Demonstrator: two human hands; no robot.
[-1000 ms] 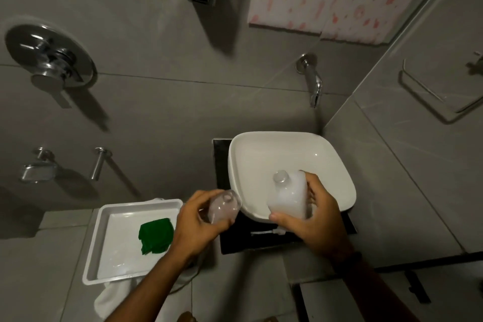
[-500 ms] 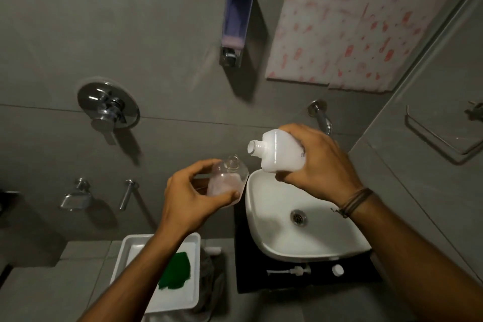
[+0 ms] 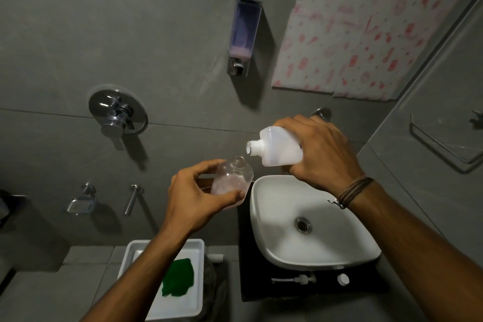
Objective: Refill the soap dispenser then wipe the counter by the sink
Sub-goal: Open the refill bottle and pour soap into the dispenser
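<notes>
Soap dispenser: we hold the small clear soap dispenser bottle (image 3: pixel 233 181) in mid-air, left of the sink (image 3: pixel 311 219) and above the worktop; its neck is open and tilts up toward the right, and a little pinkish soap sits in its lower part.
Left hand: our left hand (image 3: pixel 194 197) wraps the dispenser from below and behind, thumb pressed across its front, the other fingers curled behind it.
Refill bottle: the white refill bottle (image 3: pixel 278 147) lies almost on its side, its uncapped mouth pointing left and slightly down, just above and to the right of the dispenser's neck, the two mouths near but apart.
Right hand: our right hand (image 3: pixel 320 150) clamps the refill bottle from above, fingers folded over its far side, thumb underneath.
Step in hand: we judge this to be the refill, at the point of lining up for the pour; we see no stream between the mouths.
Next move: it calls for bringing the refill mouth right over the narrow neck, then tipping slowly while we hold the dispenser steady, since the opening is small and a spill would land on the worktop.
Waiting parts: the pump head (image 3: pixel 296 280) and a white cap (image 3: pixel 343 279) lie on the dark worktop (image 3: pixel 251 285) in front of the sink.
Wiping step: not begun, we judge; the green cloth (image 3: pixel 179 281) lies in the white tray (image 3: pixel 194 246) to the left.
</notes>
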